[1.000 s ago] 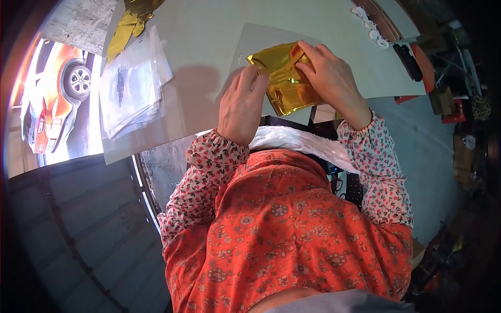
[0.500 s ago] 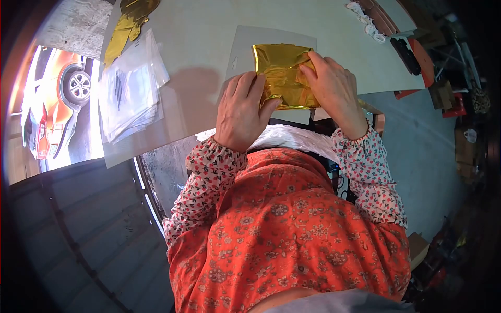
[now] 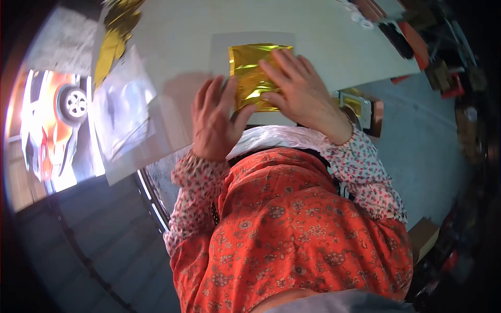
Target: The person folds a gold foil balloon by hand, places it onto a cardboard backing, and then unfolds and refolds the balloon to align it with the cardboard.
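Turning from holding to flattening, it seemed | right grip (image 3: 300, 91) lay wide across gold foil (image 3: 250, 73), no longer pinching its edge | left grip (image 3: 213, 120) wide, left edge | foil atop grey sheet (image 3: 220, 49), surface (image 3: 177, 31)

2 hands (image 3: 213, 122) (image 3: 302, 96), 2 sleeves (image 3: 201, 201) (image 3: 362, 169), 1 gold foil square (image 3: 251, 78)

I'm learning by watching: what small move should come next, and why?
Probably a gentle outward smoothing of the gold foil by the right hand: the foil looks creased, that hand lies over it, and the left hand is at its left edge.
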`<control>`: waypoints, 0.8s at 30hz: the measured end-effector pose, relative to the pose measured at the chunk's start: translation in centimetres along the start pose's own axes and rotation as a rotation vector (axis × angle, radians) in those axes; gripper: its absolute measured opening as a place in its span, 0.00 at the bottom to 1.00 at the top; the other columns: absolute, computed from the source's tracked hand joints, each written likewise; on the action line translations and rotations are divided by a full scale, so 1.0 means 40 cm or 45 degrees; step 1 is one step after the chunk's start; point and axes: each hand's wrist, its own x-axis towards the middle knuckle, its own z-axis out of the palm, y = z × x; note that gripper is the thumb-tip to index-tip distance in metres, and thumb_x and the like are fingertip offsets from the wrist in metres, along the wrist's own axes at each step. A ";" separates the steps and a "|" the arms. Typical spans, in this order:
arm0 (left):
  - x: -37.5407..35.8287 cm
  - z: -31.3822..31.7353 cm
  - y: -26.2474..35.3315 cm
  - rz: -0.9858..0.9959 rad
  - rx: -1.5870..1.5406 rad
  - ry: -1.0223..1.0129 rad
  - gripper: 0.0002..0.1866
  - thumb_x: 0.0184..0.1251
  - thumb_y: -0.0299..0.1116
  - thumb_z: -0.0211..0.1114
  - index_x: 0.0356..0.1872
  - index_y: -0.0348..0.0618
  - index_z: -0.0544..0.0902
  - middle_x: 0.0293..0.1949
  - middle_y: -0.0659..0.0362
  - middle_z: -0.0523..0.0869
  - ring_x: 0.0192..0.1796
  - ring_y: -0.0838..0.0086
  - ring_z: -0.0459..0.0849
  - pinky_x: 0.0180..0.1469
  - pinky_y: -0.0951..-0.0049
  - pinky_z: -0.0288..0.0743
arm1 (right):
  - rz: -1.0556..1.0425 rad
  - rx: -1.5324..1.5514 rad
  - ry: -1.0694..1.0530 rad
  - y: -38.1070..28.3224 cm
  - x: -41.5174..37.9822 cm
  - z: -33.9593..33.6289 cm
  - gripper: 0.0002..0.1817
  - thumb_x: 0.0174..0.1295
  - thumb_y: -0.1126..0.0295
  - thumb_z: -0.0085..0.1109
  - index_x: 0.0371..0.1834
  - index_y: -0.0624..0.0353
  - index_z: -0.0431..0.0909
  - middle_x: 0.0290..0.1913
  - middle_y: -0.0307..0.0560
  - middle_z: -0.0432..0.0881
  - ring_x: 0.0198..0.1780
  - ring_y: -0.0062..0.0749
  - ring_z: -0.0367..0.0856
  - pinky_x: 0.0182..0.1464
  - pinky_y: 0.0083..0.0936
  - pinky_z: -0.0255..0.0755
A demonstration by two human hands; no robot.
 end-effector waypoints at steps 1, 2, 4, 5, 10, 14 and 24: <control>-0.018 -0.003 0.004 -0.013 -0.054 -0.008 0.31 0.60 0.36 0.74 0.64 0.37 0.77 0.61 0.45 0.80 0.65 0.49 0.75 0.66 0.56 0.70 | 0.009 -0.005 0.014 -0.016 -0.011 0.012 0.34 0.64 0.51 0.63 0.69 0.58 0.71 0.72 0.63 0.66 0.74 0.56 0.63 0.74 0.50 0.57; -0.024 -0.001 0.008 0.021 -0.107 0.012 0.31 0.60 0.35 0.74 0.64 0.36 0.77 0.61 0.45 0.80 0.64 0.49 0.76 0.67 0.57 0.69 | 0.034 -0.011 0.021 -0.019 -0.019 0.015 0.34 0.64 0.52 0.64 0.70 0.58 0.71 0.73 0.62 0.65 0.74 0.56 0.62 0.74 0.50 0.56; -0.034 0.007 0.026 0.037 -0.117 0.014 0.31 0.63 0.39 0.72 0.64 0.36 0.77 0.62 0.45 0.80 0.64 0.50 0.76 0.67 0.56 0.68 | 0.047 0.027 0.065 -0.013 -0.028 0.028 0.34 0.63 0.51 0.63 0.69 0.58 0.72 0.71 0.63 0.67 0.74 0.55 0.63 0.73 0.51 0.57; -0.057 0.003 0.018 0.068 -0.006 0.003 0.31 0.62 0.40 0.73 0.65 0.37 0.77 0.62 0.45 0.79 0.65 0.51 0.76 0.67 0.55 0.67 | 0.032 0.053 0.099 -0.025 -0.019 0.038 0.35 0.63 0.50 0.64 0.68 0.59 0.72 0.70 0.63 0.68 0.74 0.54 0.63 0.72 0.50 0.58; -0.066 0.018 0.019 0.111 0.117 -0.061 0.29 0.67 0.40 0.68 0.66 0.39 0.77 0.63 0.44 0.78 0.66 0.51 0.75 0.68 0.55 0.66 | 0.012 0.018 0.269 -0.011 -0.040 0.051 0.36 0.60 0.45 0.63 0.64 0.61 0.75 0.65 0.63 0.72 0.71 0.50 0.65 0.70 0.46 0.57; -0.059 0.005 0.017 0.091 0.129 -0.061 0.27 0.70 0.40 0.66 0.66 0.38 0.77 0.63 0.46 0.79 0.66 0.51 0.76 0.68 0.55 0.66 | 0.034 0.012 0.237 -0.019 -0.022 0.054 0.37 0.63 0.42 0.59 0.66 0.61 0.75 0.65 0.60 0.72 0.72 0.47 0.62 0.71 0.44 0.55; -0.058 0.036 -0.013 0.160 0.196 0.065 0.23 0.73 0.38 0.61 0.63 0.36 0.79 0.61 0.46 0.82 0.62 0.51 0.80 0.66 0.56 0.69 | 0.061 0.100 0.308 -0.015 -0.013 0.060 0.33 0.61 0.44 0.63 0.59 0.59 0.80 0.63 0.57 0.74 0.69 0.43 0.66 0.69 0.42 0.57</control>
